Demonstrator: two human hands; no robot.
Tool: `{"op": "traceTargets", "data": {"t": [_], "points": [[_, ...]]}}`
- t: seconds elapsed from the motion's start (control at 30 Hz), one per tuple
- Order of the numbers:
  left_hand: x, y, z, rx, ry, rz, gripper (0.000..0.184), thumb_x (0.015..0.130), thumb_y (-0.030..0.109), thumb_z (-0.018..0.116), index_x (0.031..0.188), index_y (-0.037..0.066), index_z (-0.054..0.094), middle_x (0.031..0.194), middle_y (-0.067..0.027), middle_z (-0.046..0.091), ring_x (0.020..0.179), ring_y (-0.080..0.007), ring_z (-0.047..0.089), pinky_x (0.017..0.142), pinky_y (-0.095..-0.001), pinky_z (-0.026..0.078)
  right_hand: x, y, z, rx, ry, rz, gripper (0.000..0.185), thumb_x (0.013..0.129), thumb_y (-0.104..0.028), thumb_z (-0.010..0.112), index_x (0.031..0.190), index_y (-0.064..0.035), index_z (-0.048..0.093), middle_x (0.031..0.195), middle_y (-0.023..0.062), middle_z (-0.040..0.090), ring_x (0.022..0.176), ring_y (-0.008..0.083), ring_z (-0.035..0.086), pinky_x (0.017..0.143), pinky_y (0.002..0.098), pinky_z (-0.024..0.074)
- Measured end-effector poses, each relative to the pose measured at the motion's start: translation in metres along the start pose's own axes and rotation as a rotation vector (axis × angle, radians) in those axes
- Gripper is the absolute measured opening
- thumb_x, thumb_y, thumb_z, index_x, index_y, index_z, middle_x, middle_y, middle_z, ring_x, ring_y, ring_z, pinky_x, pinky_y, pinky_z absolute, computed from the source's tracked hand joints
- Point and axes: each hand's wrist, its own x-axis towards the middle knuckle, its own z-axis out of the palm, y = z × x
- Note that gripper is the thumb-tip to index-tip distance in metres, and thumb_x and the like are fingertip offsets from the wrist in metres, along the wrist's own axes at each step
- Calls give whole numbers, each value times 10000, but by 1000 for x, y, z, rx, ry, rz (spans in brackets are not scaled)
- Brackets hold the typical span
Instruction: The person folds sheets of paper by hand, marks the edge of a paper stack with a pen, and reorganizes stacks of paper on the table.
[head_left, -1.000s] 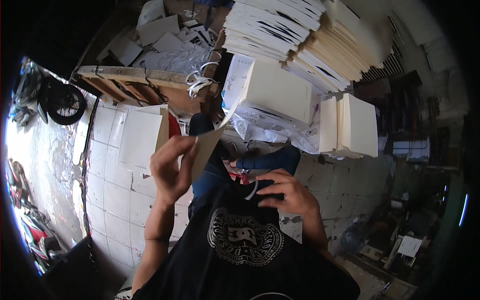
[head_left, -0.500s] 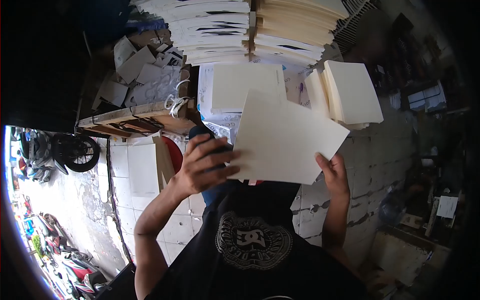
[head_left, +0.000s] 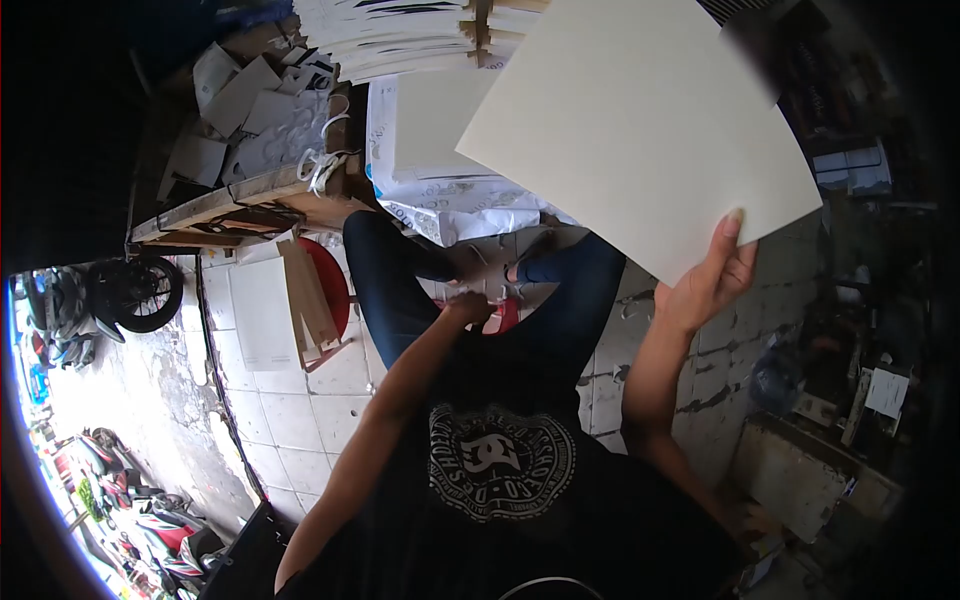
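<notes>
A large cream paper sheet (head_left: 640, 130) is held up at the upper right, tilted. My right hand (head_left: 715, 270) pinches its lower edge, with the thumb on the face towards me and the fingers behind. Low between my knees is my left hand (head_left: 468, 308), its fingers curled closed beside a red plastic seat (head_left: 508, 312). What those fingers hold, if anything, is hidden. Behind the raised sheet, another cream sheet (head_left: 435, 125) lies flat on a printed white wrapping (head_left: 460, 215). The raised sheet covers the right part of that surface.
Tall paper stacks (head_left: 390, 40) stand at the back. To the left, a wooden crate (head_left: 235, 200) holds paper scraps. A red stool (head_left: 330, 285) carries more sheets (head_left: 262, 310) at lower left. Motorbikes (head_left: 150, 290) are parked outside, far left.
My right hand has carried the sheet up and to the right. My left hand has come off the sheet and dropped between my knees. The view has shifted slightly.
</notes>
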Motion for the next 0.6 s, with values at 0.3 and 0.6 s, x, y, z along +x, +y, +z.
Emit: {"op": "traceTargets", "data": {"t": [0.3,0.6], "points": [[5,-19,28,-17,-86,59,448,931,421,545,1100,20,647,1022,-236,686,953,-418,677,802,-507,541,40,10,-6,-218,173,62,560,1020,-298,499,1422,65,358,1369,190,497,1215,247,531,1014,388,454],[-5,-32,0,-294,97,73,461,928,430,550,1125,22,634,1029,-239,683,950,-433,673,797,-518,540,36,61,21,-68,-222,227,354,1004,-214,562,1277,12,546,1182,101,619,1059,170,598,926,315,467]]}}
